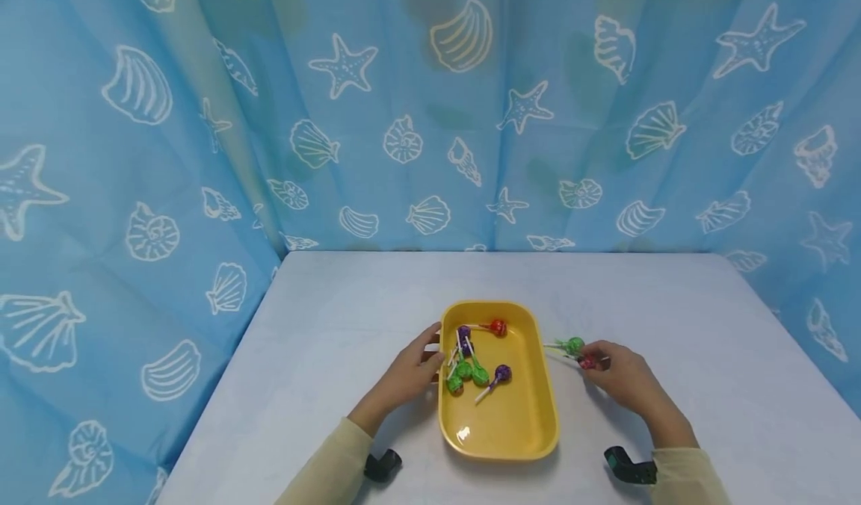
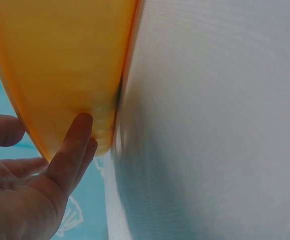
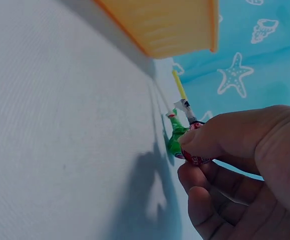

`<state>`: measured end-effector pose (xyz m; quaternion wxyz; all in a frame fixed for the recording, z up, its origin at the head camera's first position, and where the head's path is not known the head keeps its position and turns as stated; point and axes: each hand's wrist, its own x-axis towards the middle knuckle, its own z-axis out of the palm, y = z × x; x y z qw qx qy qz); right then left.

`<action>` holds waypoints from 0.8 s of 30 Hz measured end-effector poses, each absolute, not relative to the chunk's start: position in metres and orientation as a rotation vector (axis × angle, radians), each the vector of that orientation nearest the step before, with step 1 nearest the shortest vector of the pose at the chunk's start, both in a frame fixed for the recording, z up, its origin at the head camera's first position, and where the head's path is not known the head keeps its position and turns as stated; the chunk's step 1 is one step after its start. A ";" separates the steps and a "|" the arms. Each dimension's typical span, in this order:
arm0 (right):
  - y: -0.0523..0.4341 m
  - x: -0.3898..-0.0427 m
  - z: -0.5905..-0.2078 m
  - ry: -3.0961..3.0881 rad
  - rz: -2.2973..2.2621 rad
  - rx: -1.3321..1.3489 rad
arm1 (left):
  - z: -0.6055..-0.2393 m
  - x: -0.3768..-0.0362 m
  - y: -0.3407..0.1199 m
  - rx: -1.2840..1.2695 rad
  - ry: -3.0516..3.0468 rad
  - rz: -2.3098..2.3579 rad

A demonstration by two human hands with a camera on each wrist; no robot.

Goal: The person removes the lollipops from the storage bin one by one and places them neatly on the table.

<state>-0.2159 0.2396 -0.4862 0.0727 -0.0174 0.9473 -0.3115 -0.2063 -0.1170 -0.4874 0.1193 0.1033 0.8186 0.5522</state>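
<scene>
A yellow tray (image 1: 538, 423) with lollipops in it stands in front of me. My left hand (image 1: 410, 370) is at its left side; in the left wrist view extended fingers (image 2: 73, 150) rest against the outer wall, with the thumb at the rim. To the right of the tray, my right hand (image 1: 625, 376) pinches the wrapped head of a red lollipop (image 3: 199, 156) between thumb and fingers, its yellow stick pointing toward the tray. Right beside it is a green lollipop (image 1: 575, 345), partly behind the thumb in the right wrist view.
Inside the tray, green lollipops (image 1: 480, 375) and purple lollipops (image 1: 502, 373) lie mostly toward the left, with a red lollipop (image 1: 498, 328) near the far end. White cloth covers the table (image 1: 336, 318). A blue shell-print curtain (image 1: 403, 176) borders the table at the back and sides.
</scene>
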 end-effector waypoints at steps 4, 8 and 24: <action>0.239 -0.217 -0.489 2.840 -0.945 -0.032 | -0.488 -0.205 -0.117 0.294 2.400 1.604; 0.238 -0.218 -0.491 2.854 -0.954 -0.022 | -0.486 -0.204 -0.117 0.293 2.396 1.612; 0.236 -0.219 -0.500 2.913 -0.989 -0.059 | -0.487 -0.205 -0.118 0.290 2.407 1.603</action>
